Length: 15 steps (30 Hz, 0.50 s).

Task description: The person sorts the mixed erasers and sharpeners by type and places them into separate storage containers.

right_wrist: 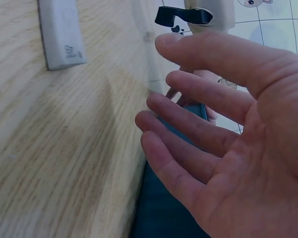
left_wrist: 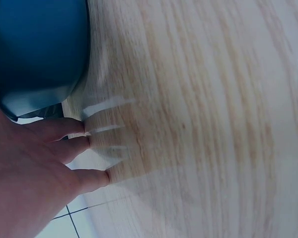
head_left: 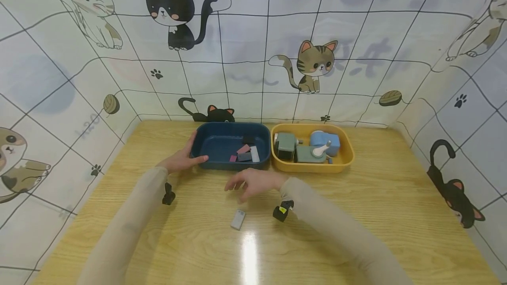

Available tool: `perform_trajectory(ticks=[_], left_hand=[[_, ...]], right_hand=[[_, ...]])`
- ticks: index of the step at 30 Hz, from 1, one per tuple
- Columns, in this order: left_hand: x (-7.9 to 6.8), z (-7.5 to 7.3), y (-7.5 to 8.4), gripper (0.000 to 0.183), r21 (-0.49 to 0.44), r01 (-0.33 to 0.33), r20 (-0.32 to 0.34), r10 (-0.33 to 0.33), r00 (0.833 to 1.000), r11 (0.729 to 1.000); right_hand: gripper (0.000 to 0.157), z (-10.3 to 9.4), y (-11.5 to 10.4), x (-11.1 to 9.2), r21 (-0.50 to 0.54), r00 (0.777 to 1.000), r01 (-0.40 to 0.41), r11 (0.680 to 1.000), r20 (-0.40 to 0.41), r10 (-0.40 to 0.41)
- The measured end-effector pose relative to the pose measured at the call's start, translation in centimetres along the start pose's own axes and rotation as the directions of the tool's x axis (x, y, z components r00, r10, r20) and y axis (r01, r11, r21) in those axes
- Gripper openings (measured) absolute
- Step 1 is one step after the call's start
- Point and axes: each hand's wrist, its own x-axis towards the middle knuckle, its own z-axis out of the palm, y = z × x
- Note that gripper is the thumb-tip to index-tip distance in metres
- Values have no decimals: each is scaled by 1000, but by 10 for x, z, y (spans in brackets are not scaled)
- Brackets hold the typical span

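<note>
My left hand [head_left: 180,159] is at the left end of a dark blue bin [head_left: 233,166]. Its thumb lies across the bin's front left corner, and its fingers reach back along the outside. In the left wrist view those fingers look fairly straight, fingertips against the wood; the thumb is out of sight there. In front of the bin hovers my right hand [head_left: 257,182], fingers spread and loosely bent, with nothing held. Nearer the camera, a small whitish rectangular block [head_left: 238,219] with print near one end lies on the table, apart from both hands.
Inside the blue bin, small blocks, pink, grey-blue and white [head_left: 255,154], lie at the right with a black piece. Against its right side stands a yellow bin [head_left: 313,167] with green and blue sharpener-like objects [head_left: 286,146]. Cat-printed sheeting [head_left: 245,74] surrounds the wooden table [head_left: 376,197].
</note>
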Motion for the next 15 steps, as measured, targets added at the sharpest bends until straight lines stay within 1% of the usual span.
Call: perform_trajectory(ticks=[6, 15], left_hand=[[0, 0, 0, 106, -2, -4, -1, 4, 1000, 1000], [1, 0, -1, 105, 10, -18, -6, 18, 1000, 1000]], right_hand=[[47, 6, -2, -3, -8, 998, 30, 1000, 51, -30], [47, 16, -6, -8, -97, 992, 82, 992, 106, -72]])
